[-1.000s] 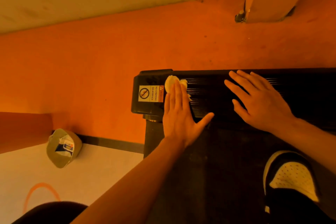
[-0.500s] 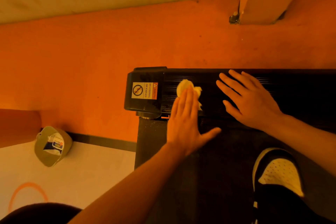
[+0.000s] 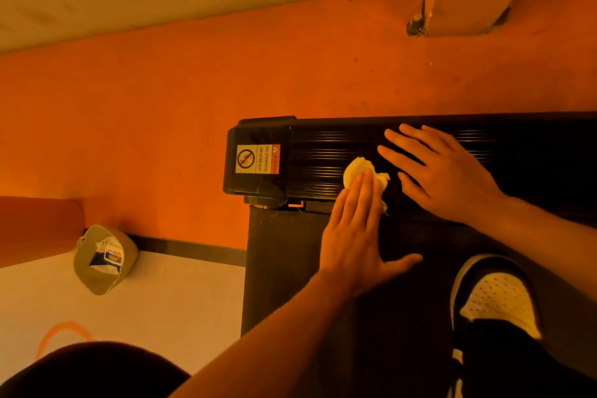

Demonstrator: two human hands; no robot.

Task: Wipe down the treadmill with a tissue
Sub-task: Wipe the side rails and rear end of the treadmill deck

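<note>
The black treadmill [image 3: 316, 152] lies in front of me, its ribbed motor cover at the far end with a warning sticker [image 3: 257, 159] on its left corner. My left hand [image 3: 358, 229] lies flat with straight fingers and presses a crumpled white tissue [image 3: 357, 171] onto the ribbed cover, near its front edge. My right hand [image 3: 442, 171] rests flat on the cover just to the right of the tissue, fingers spread. Most of the tissue is hidden under my left fingers.
My shoe [image 3: 494, 300] stands on the treadmill belt [image 3: 284, 268] at the lower right. A small bin [image 3: 103, 260] with a packet in it sits on the floor to the left. Orange floor lies beyond the treadmill, with a post base [image 3: 416, 24] at the far right.
My left hand has slid the tissue to the right along the ribbed cover, away from the warning sticker and toward my right hand. My right hand has stayed on the cover.
</note>
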